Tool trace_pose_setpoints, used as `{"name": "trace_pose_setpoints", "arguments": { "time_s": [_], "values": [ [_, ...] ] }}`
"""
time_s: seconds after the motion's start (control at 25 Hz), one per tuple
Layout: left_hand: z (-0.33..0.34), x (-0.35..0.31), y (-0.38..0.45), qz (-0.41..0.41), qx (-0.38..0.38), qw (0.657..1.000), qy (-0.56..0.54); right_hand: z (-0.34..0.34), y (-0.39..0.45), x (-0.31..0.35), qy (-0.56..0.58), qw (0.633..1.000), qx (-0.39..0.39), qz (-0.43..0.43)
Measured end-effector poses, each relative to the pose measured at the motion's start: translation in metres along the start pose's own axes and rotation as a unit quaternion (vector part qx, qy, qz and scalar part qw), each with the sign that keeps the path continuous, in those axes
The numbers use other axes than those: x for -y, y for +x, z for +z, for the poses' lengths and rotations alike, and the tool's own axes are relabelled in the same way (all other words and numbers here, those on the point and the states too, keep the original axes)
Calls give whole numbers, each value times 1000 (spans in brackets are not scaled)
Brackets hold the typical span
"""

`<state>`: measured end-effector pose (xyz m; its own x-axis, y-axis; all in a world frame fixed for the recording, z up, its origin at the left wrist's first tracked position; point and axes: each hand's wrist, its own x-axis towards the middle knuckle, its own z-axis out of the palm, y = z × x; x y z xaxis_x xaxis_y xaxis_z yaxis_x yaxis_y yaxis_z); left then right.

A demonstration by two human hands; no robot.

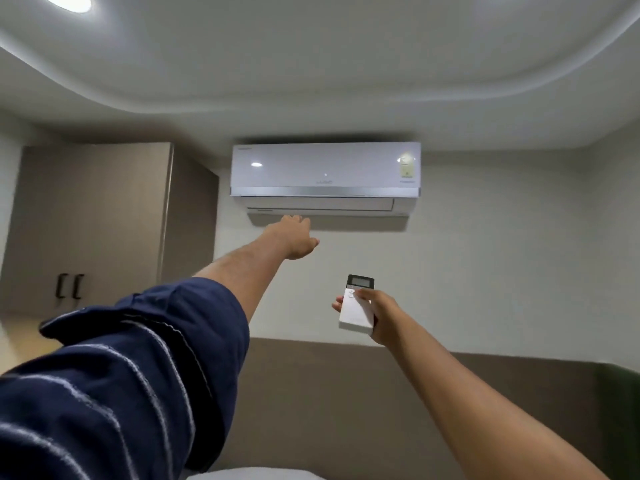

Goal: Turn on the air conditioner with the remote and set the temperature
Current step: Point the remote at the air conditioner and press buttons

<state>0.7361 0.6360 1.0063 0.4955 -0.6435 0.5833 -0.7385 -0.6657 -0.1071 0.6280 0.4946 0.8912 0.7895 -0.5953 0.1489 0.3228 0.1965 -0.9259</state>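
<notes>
High on the far wall, a white air conditioner (pixel 325 178) is hanging just under the ceiling, its flap closed. Below it, the right hand (pixel 375 315) is gripping a white remote (pixel 358 306), thumb lying on the buttons, screen end pointing upward. The left hand (pixel 294 239) is stretching up toward the unit's underside, fingers loose, holding nothing. A brown wardrobe (pixel 93 220) is standing at left.

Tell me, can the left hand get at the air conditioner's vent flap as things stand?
Probably yes: the left hand is empty, stretched up just below the air conditioner, with nothing between. Whether it actually touches is unclear.
</notes>
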Motion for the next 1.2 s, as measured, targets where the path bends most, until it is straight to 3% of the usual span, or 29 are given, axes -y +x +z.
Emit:
{"name": "trace_pose_setpoints", "arguments": {
  "time_s": [0.48,0.8,1.2],
  "values": [
    [71,104,71,2,4,1000,9,72,117,-59,49,997,49,-16],
    [116,161,138,23,8,1000,6,114,193,-79,25,999,-33,-36],
    [102,146,157,26,-5,999,-22,94,197,-44,-22,995,-93,-25]
  ]
}}
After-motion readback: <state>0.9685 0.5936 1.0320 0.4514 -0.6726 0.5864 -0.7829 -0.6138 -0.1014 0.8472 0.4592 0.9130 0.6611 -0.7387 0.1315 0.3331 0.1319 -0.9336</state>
